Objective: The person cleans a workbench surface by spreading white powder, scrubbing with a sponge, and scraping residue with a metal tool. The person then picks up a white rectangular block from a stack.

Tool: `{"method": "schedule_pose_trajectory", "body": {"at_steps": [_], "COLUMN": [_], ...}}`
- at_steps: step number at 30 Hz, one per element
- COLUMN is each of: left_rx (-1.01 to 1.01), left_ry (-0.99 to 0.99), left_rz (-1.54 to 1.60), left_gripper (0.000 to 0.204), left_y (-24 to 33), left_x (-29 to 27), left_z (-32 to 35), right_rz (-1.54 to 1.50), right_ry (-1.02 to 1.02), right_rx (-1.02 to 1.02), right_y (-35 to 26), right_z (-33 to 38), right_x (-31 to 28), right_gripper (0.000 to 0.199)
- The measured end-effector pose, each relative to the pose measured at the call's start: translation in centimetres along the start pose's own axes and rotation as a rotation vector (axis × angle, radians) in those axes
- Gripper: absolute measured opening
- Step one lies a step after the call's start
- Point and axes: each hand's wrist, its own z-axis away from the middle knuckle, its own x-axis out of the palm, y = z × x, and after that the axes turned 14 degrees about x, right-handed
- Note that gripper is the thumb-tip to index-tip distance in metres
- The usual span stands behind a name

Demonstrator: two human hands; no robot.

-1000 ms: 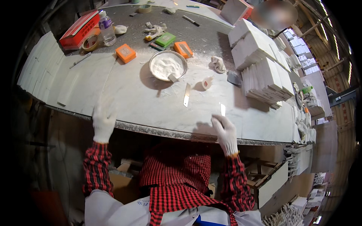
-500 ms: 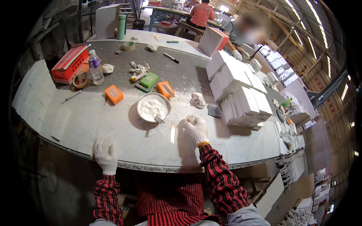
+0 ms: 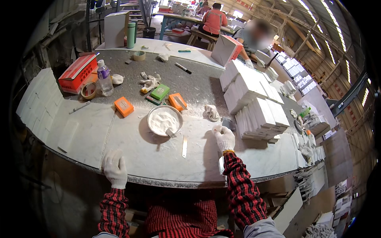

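Note:
My left hand (image 3: 115,169), in a white knit glove, rests at the table's near edge with its fingers stretched out, holding nothing visible. My right hand (image 3: 224,138), also gloved, is over the slab with its fingers curled together; whatever they may hold is hidden. Just beyond its fingertips lies a dark flat square piece (image 3: 229,123). A crumpled white glove (image 3: 212,113) sits behind that hand. To its left are a metal strip (image 3: 184,146) and a steel bowl (image 3: 149,127) of white powder, with a small scraper (image 3: 171,133) leaning on the rim.
Stacks of white tiles (image 3: 260,115) stand on the right, and more tiles (image 3: 39,101) at the far left. Orange box (image 3: 124,106), green box (image 3: 160,92), bottle (image 3: 105,81) and tape roll (image 3: 88,91) lie farther back. A co-worker's gloved hand (image 3: 249,63) shows behind the tiles.
My right hand has moved right, away from the metal strip and closer to the dark square piece. My left hand stays at the table edge. The whole view has shifted slightly.

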Motion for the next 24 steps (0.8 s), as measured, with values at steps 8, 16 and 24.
{"method": "schedule_pose_trajectory", "body": {"at_steps": [8, 16, 24], "left_rx": [0.015, -0.016, -0.018], "left_ry": [0.009, -0.053, -0.029], "left_rz": [-0.018, -0.079, -0.034], "left_gripper": [0.021, 0.022, 0.021], "left_y": [0.2, -0.4, 0.1], "left_x": [0.4, 0.4, 0.0], "left_z": [0.1, 0.2, -0.2], "right_rz": [-0.032, -0.105, 0.061], "right_ry": [-0.017, -0.024, -0.027], "right_rx": [0.035, -0.036, 0.053], "right_y": [3.0, 3.7, 3.1], "right_z": [-1.8, -2.3, -2.0], "right_x": [0.0, 0.0, -2.0], "right_gripper": [0.038, 0.035, 0.044]}}
